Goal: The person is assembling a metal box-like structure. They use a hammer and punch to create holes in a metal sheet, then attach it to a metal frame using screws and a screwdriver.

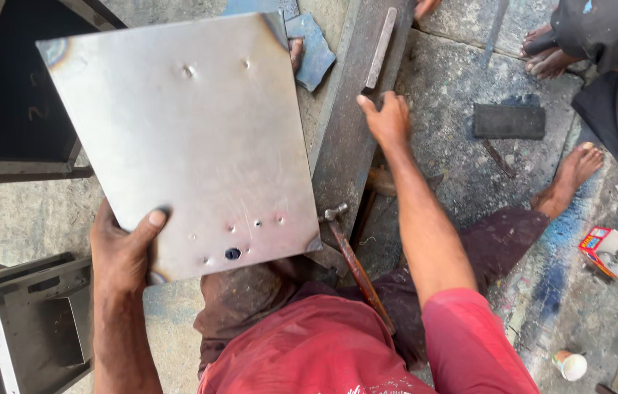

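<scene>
My left hand (pixel 123 248) grips the lower left corner of a flat steel sheet (pixel 185 138), thumb pressed on its upper face, fingers hidden beneath. The forearm rises from the bottom edge of view. I hold the sheet raised in front of me, above my knees, tilted slightly.

My right hand (pixel 385 120) reaches forward, arm nearly straight, palm down on a long steel channel (pixel 345 138) lying on the concrete floor (pixel 462 138). The fingers curl loosely over its edge; nothing is held.

Sheet: rectangular, dull grey, scratched. Heat tint at the upper left corner. Two small dimples near the top edge. Near the bottom edge, several small spots and one round hole. A hammer (pixel 349 252) lies just beside the sheet's lower right corner.
</scene>
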